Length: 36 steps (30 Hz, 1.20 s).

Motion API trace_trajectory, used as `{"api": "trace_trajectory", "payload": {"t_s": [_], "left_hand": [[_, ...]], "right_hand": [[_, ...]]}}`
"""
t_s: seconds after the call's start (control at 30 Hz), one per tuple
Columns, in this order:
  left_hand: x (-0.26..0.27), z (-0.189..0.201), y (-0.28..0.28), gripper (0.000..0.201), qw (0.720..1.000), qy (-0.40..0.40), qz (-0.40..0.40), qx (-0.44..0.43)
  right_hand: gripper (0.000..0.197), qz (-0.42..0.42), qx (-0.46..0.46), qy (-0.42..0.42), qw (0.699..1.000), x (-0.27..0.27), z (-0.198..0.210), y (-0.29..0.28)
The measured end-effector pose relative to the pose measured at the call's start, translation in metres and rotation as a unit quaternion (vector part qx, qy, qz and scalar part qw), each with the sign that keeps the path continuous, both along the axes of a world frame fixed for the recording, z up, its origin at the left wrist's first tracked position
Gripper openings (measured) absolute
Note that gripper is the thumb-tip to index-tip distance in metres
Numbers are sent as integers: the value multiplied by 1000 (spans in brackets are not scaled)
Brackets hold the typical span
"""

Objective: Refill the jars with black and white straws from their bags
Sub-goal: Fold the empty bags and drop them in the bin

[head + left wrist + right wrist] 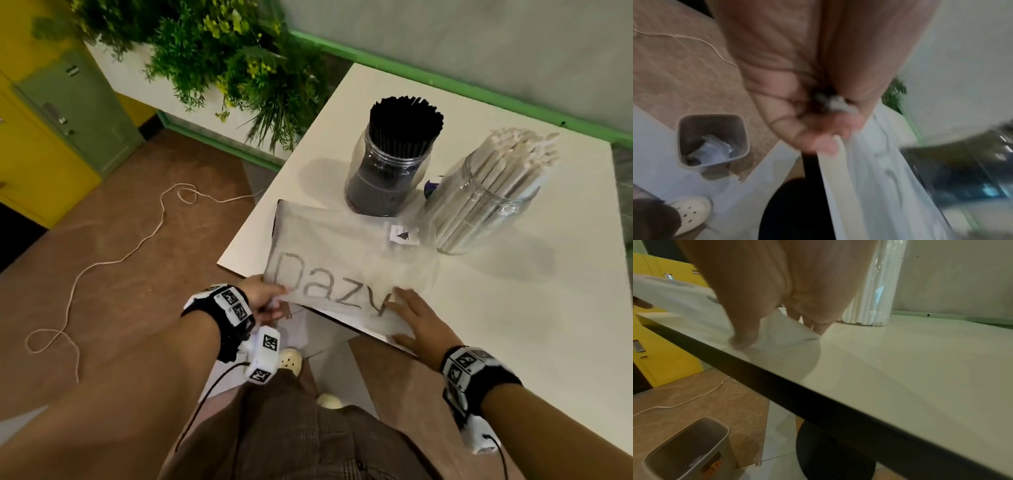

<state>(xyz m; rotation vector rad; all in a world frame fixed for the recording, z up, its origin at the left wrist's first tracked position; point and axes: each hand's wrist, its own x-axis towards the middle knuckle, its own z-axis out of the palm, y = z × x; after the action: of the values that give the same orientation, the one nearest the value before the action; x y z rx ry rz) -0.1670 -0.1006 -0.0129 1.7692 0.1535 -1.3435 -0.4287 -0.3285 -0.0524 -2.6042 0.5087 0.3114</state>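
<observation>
A flat, see-through plastic bag [339,263] printed "Dazy" lies on the white table [513,308], reaching over its near edge. My left hand [265,296] pinches the bag's near-left corner, and the left wrist view shows the bag [875,170] hanging from that hand [830,129]. My right hand [416,320] lies with straight fingers on the bag's near-right corner; the right wrist view shows its thumb and fingers pressing the bag [783,335] onto the table. Behind stand a clear jar full of black straws [394,157] and a clear jar full of white straws [486,192], also seen as the white-straw jar [873,293].
A grey waste bin [713,139] with crumpled plastic stands on the floor below the table's near-left corner, also seen as the bin [688,449]. A white cord [113,260] trails over the brown floor. Plants [219,54] and yellow lockers [37,161] stand at the left.
</observation>
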Motion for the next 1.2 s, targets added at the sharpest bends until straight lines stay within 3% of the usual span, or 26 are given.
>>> {"api": "trace_trajectory", "payload": {"t_s": [0.1, 0.2, 0.3, 0.37, 0.4, 0.43, 0.47, 0.5, 0.53, 0.57, 0.67, 0.73, 0.8, 0.87, 0.93, 1.0, 1.1, 1.2], "left_hand": [[30, 4, 16, 30, 989, -139, 33, 43], [37, 5, 29, 20, 988, -141, 52, 37], [34, 9, 27, 13, 985, -124, 118, -13], [36, 8, 29, 34, 980, -151, 130, -18], [37, 6, 32, 45, 975, -208, 75, -14], [37, 5, 35, 58, 955, -294, -36, 9], [36, 4, 37, 76, 909, -372, -180, 53], [33, 1, 39, 95, 840, -436, -311, 84], [29, 3, 37, 108, 786, -468, -394, 87], [25, 4, 34, 115, 761, -484, -427, 68], [23, 2, 23, 102, 736, -534, -416, 23], [27, 4, 15, 63, 730, -566, -382, -4], [27, 12, 5, 40, 717, -579, -386, -42], [21, 21, -7, 50, 718, -585, -369, -79], [19, 28, -17, 63, 760, -563, -314, -77], [20, 31, -24, 62, 770, -547, -322, -62], [23, 30, -25, 57, 685, -583, -427, -96], [27, 35, -27, 69, 647, -587, -472, -113]], "right_hand": [[36, -33, 3, -39, 999, -13, 8, -5], [33, -95, 47, 14, 994, -16, 23, -7], [26, -178, 108, -20, 978, -12, 35, -11], [32, -239, 143, -49, 959, -12, 41, -18], [34, -261, 157, -55, 951, -12, 42, -22], [37, -273, 166, -57, 946, -12, 41, -26], [38, -281, 176, -56, 942, -12, 41, -29], [39, -286, 183, -53, 939, -11, 41, -31], [40, -291, 188, -47, 937, -9, 41, -32], [39, -298, 190, -40, 935, -8, 41, -33], [36, -322, 199, -15, 925, -3, 46, -35], [44, -336, 221, -7, 916, -3, 50, -39], [64, -349, 228, 9, 909, -5, 52, -43], [61, -375, 205, 25, 904, -4, 55, -47], [57, -409, 202, 42, 889, -5, 57, -51], [55, -435, 211, 67, 873, -6, 61, -53], [56, -420, 200, 100, 879, -9, 60, -55], [52, -374, 158, 86, 910, -13, 55, -52]]}}
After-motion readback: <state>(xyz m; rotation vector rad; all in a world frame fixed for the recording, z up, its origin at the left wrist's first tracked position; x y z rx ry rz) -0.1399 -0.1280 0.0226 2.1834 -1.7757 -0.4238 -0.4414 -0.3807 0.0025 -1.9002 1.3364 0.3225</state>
